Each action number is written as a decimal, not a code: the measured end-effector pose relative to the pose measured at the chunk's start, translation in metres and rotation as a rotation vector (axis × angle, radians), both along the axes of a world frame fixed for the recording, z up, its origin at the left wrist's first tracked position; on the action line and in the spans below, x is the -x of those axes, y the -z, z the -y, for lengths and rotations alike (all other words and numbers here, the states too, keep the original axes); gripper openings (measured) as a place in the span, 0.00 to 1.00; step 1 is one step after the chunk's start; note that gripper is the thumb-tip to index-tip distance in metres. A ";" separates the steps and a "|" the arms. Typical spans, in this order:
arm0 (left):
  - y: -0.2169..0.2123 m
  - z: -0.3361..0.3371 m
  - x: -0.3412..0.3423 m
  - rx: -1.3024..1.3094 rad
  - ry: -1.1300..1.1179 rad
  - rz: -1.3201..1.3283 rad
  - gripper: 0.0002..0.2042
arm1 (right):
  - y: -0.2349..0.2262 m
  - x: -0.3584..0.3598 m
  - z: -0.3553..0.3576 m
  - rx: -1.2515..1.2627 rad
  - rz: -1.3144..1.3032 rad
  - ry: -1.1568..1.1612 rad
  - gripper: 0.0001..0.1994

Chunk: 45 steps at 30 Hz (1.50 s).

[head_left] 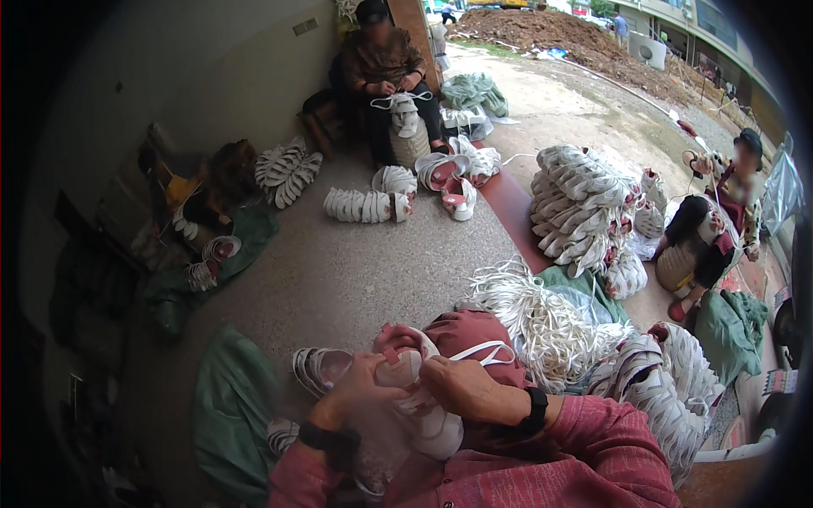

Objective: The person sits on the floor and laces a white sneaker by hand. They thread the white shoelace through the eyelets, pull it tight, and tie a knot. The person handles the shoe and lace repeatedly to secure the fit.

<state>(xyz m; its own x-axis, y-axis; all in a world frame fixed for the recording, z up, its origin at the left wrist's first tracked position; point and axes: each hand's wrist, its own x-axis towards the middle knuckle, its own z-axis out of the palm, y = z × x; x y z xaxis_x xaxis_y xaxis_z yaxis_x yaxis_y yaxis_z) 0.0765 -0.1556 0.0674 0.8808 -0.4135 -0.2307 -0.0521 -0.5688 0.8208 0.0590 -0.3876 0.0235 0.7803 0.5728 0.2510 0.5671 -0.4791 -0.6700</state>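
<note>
A white shoe (pixel 434 430) with pink lining lies across my lap, its tongue raised. My left hand (pixel 366 385) grips the shoe near the tongue, thumb and fingers on either side. A white shoelace (pixel 487 347) loops out from my right hand (pixel 470 391), whose fingers are pinched together over the shoe's upper. The lace's path through the eyelets is hidden by my fingers. Just beyond the shoe sits a dark red cloth bundle (pixel 478 328). To the left of my left hand, several white shoes (pixel 318 370) stand nested together.
A heap of white laces (pixel 550 326) lies ahead right, with stacked shoes (pixel 576 207) behind it and more shoes (pixel 660 377) by my right elbow. Green sacking (pixel 233 415) is at my left. Two co-workers sit with shoes, one far ahead (pixel 385 63), one right (pixel 737 182).
</note>
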 end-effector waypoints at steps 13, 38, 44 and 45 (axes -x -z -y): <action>0.027 -0.015 0.001 -0.112 0.029 0.196 0.34 | -0.019 0.010 -0.006 0.069 -0.161 0.053 0.07; 0.046 -0.018 -0.003 -0.031 -0.007 0.244 0.27 | -0.001 0.001 -0.008 0.003 -0.205 -0.033 0.09; 0.041 -0.016 0.001 -0.043 -0.036 0.217 0.29 | -0.019 -0.004 0.000 0.024 -0.264 -0.057 0.10; 0.038 -0.013 0.000 -0.023 -0.048 0.178 0.29 | -0.013 -0.003 0.000 -0.017 -0.243 -0.068 0.11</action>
